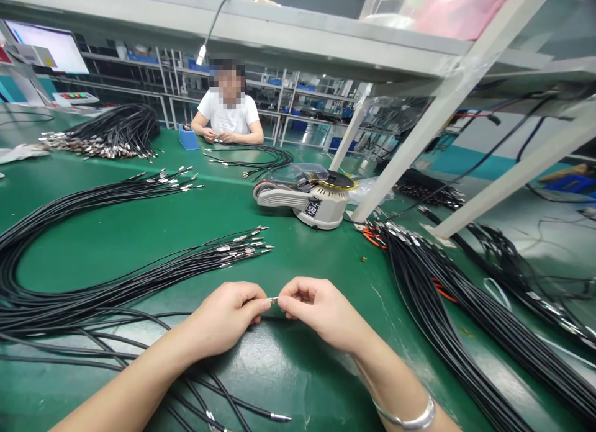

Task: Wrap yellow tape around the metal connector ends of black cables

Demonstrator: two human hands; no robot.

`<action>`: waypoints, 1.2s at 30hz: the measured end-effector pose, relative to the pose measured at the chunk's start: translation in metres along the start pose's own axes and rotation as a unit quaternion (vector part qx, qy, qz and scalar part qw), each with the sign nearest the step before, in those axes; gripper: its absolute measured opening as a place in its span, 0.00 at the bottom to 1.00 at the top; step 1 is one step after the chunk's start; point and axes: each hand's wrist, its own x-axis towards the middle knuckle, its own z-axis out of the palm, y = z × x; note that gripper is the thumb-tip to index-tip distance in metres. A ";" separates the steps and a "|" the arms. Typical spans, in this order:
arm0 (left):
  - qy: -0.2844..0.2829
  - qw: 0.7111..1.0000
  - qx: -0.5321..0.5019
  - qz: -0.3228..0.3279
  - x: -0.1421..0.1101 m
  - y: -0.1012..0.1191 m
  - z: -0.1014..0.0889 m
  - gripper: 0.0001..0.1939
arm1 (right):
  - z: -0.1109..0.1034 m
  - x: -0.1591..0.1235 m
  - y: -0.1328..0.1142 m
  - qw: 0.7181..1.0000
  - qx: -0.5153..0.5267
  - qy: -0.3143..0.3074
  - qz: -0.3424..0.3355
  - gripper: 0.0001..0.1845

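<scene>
Both hands meet above the near part of the green table [326, 382], the left hand [237, 311] and the right hand [316, 308] each closed to a pinch of thumb and fingers on opposite ends of a small silvery metal piece [272, 300]. The piece lies level in the narrow gap between the fingertips; its ends are hidden by the fingers. A silvery bracelet [421, 418] circles the right wrist. Loose black cables [251, 408] cross the table beneath and beside the left forearm, and beyond them a curved cable bundle [186, 264] bends back on itself, metal ends together. A grey tape dispenser [330, 215] stands past the hands, while another thick bundle [488, 320] runs along the right. Across the table, a person in a white shirt [230, 118] sits near a blue box [188, 138].
</scene>
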 end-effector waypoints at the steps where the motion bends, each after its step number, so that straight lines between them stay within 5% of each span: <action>1: 0.008 1.000 0.016 0.008 0.000 0.000 0.001 0.15 | 0.001 0.000 0.000 1.000 0.001 0.001 -0.001 0.08; 20: 0.033 0.997 0.060 0.045 -0.001 -0.004 0.008 0.14 | 0.014 -0.002 0.004 1.000 0.010 0.003 -0.004 0.07; 29: -0.043 0.980 -0.179 -0.073 0.004 -0.002 0.001 0.15 | -0.006 0.002 -0.003 0.998 0.040 -0.042 0.004 0.12; 36: 0.004 0.997 -0.083 -0.003 0.001 0.005 0.002 0.14 | -0.002 0.001 -0.003 0.999 0.048 -0.015 -0.014 0.09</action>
